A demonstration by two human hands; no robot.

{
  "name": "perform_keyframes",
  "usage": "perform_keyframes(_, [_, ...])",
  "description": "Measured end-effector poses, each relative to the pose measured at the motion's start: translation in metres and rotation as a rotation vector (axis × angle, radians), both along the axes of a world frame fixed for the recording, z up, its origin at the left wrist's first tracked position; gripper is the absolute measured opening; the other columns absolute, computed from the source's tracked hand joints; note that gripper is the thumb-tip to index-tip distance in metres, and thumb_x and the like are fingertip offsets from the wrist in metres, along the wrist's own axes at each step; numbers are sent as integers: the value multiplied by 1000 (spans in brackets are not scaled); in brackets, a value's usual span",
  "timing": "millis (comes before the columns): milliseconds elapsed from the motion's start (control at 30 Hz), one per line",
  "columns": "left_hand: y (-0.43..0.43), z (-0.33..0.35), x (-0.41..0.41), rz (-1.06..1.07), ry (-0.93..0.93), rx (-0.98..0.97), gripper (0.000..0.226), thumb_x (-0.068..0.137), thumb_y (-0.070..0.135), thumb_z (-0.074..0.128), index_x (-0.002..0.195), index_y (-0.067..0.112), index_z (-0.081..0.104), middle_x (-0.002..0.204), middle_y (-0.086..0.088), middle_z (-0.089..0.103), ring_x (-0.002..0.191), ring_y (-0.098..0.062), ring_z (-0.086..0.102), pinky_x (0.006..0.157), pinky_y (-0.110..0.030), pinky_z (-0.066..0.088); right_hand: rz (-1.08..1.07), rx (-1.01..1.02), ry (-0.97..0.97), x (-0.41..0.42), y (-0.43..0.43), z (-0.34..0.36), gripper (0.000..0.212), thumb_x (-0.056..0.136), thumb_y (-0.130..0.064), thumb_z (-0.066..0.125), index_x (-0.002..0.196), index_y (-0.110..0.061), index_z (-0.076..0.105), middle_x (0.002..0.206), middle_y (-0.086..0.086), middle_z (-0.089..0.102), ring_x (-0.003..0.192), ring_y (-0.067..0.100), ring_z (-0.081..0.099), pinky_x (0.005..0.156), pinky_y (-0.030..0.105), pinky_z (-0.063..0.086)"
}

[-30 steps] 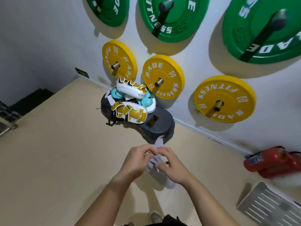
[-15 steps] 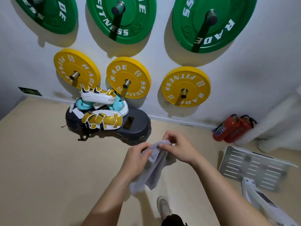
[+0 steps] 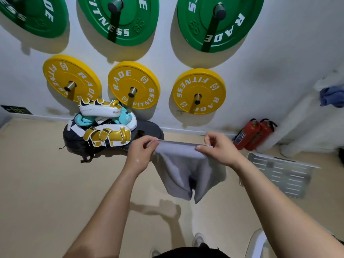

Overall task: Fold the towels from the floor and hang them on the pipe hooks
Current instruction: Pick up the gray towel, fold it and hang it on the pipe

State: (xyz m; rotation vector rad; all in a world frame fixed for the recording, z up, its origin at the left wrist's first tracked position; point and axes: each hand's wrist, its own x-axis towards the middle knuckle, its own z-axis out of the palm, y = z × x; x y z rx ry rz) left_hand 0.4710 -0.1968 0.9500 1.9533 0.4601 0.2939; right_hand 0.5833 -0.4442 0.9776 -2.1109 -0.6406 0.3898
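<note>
Beige floor [image 3: 46, 192] fills the lower frame, and a shoe [image 3: 198, 239] shows at the bottom edge. Two bare forearms reach up from there to mid-frame, where a grey towel [image 3: 184, 170] hangs off the floor. The left hand [image 3: 140, 154] pinches the left end of its top edge and the right hand [image 3: 220, 149] pinches the right end between thumb and fingertips. The hands are apart, with the edge stretched nearly level between them. The rest droops in loose folds (the lower corners hang uneven).

Right of the towel, a slotted metal panel [image 3: 279, 175] lies on the floor. Left of centre, gold-and-white pads [image 3: 107, 135] are piled on a dark bag [image 3: 74, 140] against the wall. Two red extinguishers [image 3: 251, 135] lean at centre right. Three yellow plates [image 3: 134, 84] hang on wall pegs above the pads, with green plates [image 3: 119, 17] across the top. A blue cloth [image 3: 333, 95] at the right edge is blurred.
</note>
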Motion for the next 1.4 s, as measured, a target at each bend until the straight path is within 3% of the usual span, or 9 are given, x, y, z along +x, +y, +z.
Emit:
perform_keyframes(300, [-2,34,37,124,31,37,16,96,26,62,101,17,74,87,14,67,85,-11,61,73,-57,58,-67,-22,7,17,-52,-10,22,94,-15,64,73,-13,62,65,-6,54,56,-1,45,54,14,35])
perform_keyframes(400, [-18,39,42,106,-8,49,15,95,22,64,102,13,74,84,15,66,79,0,60,73,-45,58,-132,-64,-13,27,-59,-8,25,96,-13,59,73,-23,61,65,-9,55,57,0,47,52,14,35])
perform_keyframes(500, [-40,50,52,-17,-80,83,12,92,13,67,100,7,75,85,10,68,75,15,61,71,-11,49,-64,-265,-81,32,-51,0,8,92,-25,63,96,-27,69,91,-8,64,84,11,58,67,23,43])
perform_keyframes(633, [-64,62,64,-190,-109,103,13,86,8,72,98,8,78,87,7,70,82,8,63,75,-4,43,123,-70,-97,22,-9,21,48,87,-34,71,132,-29,58,130,-12,57,115,2,51,95,19,41])
perform_keyframes(767, [-69,61,60,-151,-126,2,12,79,5,79,85,15,76,78,7,73,76,2,67,71,-11,49,162,97,12,24,19,29,25,85,-23,75,108,-19,67,93,-7,69,87,4,63,78,23,48])
perform_keyframes(867, [-67,50,51,-28,-108,-117,15,78,7,81,87,11,70,77,2,71,73,0,66,65,-12,51,189,111,56,27,23,30,6,85,-16,75,86,-17,69,68,-3,60,65,10,53,64,30,42])
perform_keyframes(1133, [-80,10,30,73,-53,-275,12,99,17,58,97,12,69,88,-1,73,80,-10,64,67,-22,51,64,217,74,25,29,29,15,97,-13,55,85,-22,56,74,-10,54,65,5,47,64,25,37])
perform_keyframes(1267, [-85,23,41,24,-110,-183,11,96,14,61,100,11,71,89,-3,72,77,2,63,67,-17,51,97,128,103,24,20,26,7,93,-20,62,100,-22,61,81,-7,60,74,6,55,67,24,43])
perform_keyframes(1400, [-90,26,51,-32,-131,-143,11,92,12,67,100,8,73,88,-9,72,76,-1,64,67,-15,51,137,165,39,26,10,31,5,90,-23,71,88,-20,66,71,-6,60,61,-1,52,59,17,40])
